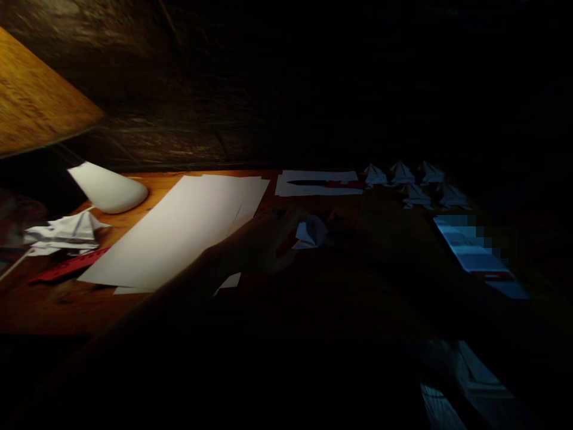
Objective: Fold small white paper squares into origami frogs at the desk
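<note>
In the head view, our left hand (271,239) grips the small folded paper (312,232), which lies at its three o'clock; we see no clear long axis. Our right hand (356,232), at the paper's three o'clock, is too dark to tell its grip; the left looks nearer.

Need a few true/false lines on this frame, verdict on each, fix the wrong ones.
1. The left hand holds the small folded paper. True.
2. The pointed tool lies on the large white sheets. False: the pointed tool lies on the smaller sheets at the back.
3. Five paper figures stand in two rows at the back right. True.
4. The lampshade is at the right edge of view. False: the lampshade is at the left.
5. The red strip lies left of the large white sheets. True.
</note>
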### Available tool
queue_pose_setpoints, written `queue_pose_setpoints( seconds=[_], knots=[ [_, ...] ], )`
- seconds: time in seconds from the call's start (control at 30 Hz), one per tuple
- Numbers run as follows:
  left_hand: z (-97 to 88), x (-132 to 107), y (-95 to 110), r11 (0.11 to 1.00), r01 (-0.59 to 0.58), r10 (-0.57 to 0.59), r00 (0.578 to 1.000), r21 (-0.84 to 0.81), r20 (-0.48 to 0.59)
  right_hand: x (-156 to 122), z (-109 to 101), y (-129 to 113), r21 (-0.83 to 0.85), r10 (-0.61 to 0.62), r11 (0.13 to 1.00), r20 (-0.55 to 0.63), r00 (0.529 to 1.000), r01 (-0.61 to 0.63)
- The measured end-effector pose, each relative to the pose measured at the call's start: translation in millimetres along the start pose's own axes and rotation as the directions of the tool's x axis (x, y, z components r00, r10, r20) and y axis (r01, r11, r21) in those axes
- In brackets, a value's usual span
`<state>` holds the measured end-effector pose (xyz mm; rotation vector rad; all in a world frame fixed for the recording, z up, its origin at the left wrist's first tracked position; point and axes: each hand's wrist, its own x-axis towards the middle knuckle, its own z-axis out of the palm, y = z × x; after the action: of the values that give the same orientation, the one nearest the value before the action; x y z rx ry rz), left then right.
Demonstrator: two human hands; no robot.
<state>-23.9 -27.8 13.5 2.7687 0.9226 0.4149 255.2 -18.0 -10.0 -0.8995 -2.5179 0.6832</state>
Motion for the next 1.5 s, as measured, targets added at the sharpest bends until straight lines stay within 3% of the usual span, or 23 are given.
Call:
queue_pose_setpoints(
  seconds=[0.2, 0.37, 0.63, 0.77, 1.1, 1.5],
  knots=[
    [6.3, 6, -11, 0.988, 0.077, -0.082, 0.996, -0.136, -0.031, 2, 8, 15, 0.106, 0.037, 0.994, -0.034, 0.999, -0.034],
    [14.6, 11, -18, 0.968, 0.123, -0.145, 0.986, -0.218, -0.088, 2, 13, 22, 0.072, 0.012, 0.997, -0.047, 0.999, -0.009],
    [23.7, 14, -31, 0.987, -0.021, -0.001, 0.991, -0.160, -0.137, 6, 12, 18, -0.002, 0.002, 1.000, -0.045, 0.999, -0.002],
    [23.9, 16, -31, 0.981, -0.094, 0.079, 0.992, -0.167, -0.097, 5, 11, 19, 0.000, -0.021, 1.000, -0.049, 0.999, 0.021],
    [24.0, 16, -32, 0.985, -0.086, 0.081, 0.996, -0.149, -0.041, 7, 10, 12, 0.057, -0.104, 0.992, -0.069, 0.992, 0.108],
    [24.7, 17, -29, 0.983, -0.112, 0.103, 0.992, -0.146, -0.068, 9, 9, 17, 0.047, -0.165, 0.984, -0.076, 0.983, 0.169]
  ],
)
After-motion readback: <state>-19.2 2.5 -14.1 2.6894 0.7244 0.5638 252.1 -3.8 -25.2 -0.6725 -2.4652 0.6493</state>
